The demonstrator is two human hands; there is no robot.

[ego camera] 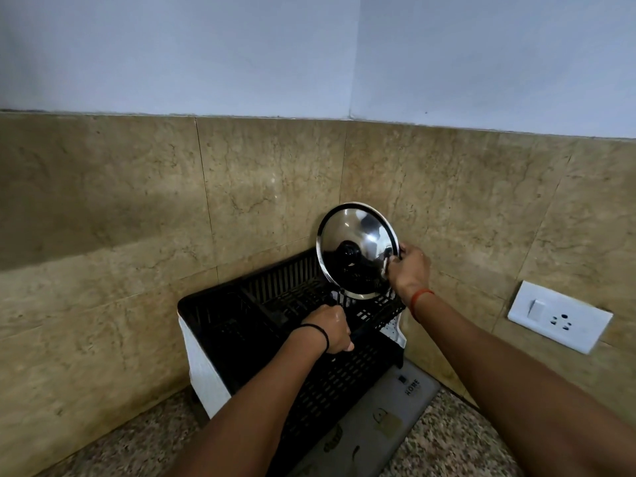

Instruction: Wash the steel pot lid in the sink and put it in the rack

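Observation:
The steel pot lid with a black knob stands nearly upright on its edge at the back right of the black dish rack, leaning towards the tiled wall. My right hand pinches the lid's right rim. My left hand is closed on the rack's front top edge, below and left of the lid. The sink is out of view.
The rack has white side panels and sits on a grey printed mat on a speckled granite counter, in a corner of brown tiled walls. A white switch and socket plate is on the right wall.

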